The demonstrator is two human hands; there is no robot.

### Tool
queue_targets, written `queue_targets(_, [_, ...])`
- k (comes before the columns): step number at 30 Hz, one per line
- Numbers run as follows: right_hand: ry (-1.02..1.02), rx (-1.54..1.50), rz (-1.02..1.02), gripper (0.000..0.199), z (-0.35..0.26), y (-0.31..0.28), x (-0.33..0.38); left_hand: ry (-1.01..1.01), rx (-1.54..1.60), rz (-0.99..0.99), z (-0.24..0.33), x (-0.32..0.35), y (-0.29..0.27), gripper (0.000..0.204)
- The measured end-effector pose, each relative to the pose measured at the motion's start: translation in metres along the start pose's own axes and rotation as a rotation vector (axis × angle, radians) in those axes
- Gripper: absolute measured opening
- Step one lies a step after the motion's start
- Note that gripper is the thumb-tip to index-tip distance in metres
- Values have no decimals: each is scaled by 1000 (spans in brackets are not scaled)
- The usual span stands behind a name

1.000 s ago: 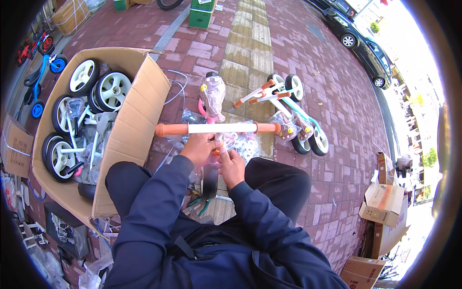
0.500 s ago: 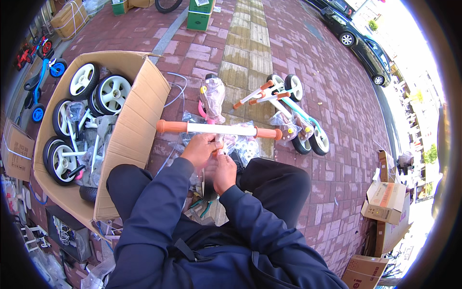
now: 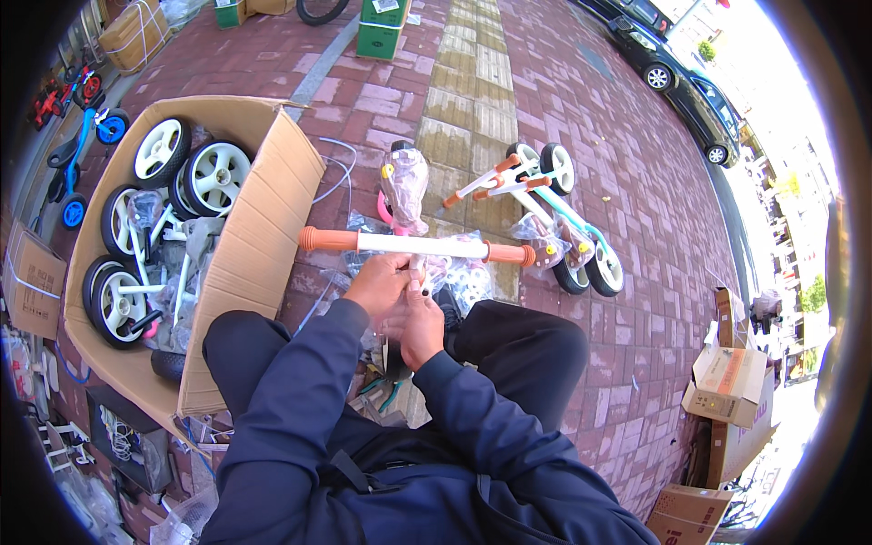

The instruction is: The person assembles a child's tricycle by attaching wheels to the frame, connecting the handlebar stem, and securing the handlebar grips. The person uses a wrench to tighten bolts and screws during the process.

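Left hand (image 3: 377,283) and right hand (image 3: 420,320) both closed on the handlebar (image 3: 413,244) stem, bar just above the grip. Step: likely fitting the stem clamp. Next calls for steady, level bar. Box (image 3: 241,250) left.

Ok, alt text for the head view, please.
A seated person's left hand and right hand work together at the middle of a white handlebar with orange grips. An open cardboard box of wheels sits to the left.
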State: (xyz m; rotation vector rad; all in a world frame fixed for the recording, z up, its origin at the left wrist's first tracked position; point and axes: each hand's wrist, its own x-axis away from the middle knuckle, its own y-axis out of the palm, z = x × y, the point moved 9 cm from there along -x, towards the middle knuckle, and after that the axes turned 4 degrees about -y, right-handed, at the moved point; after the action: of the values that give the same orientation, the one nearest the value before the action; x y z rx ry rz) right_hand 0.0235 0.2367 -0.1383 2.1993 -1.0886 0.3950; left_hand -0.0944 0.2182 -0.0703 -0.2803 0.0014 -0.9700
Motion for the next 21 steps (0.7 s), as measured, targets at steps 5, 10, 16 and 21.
queue_targets(5, [160,-218,-59,56,10,9,1,-71,13,-30,-9,-1,2,23])
queue_targets(10, [-10,125,41,59,-2,-3,-3,-6,17,-3,-2,0,1,23])
queue_targets(16, [196,-277,-162,52,12,12,-2,-51,33,-23,-2,1,1,23])
queue_targets(21, [-68,118,-43,50,-7,-2,-5,-65,5,-26,-1,3,1,24])
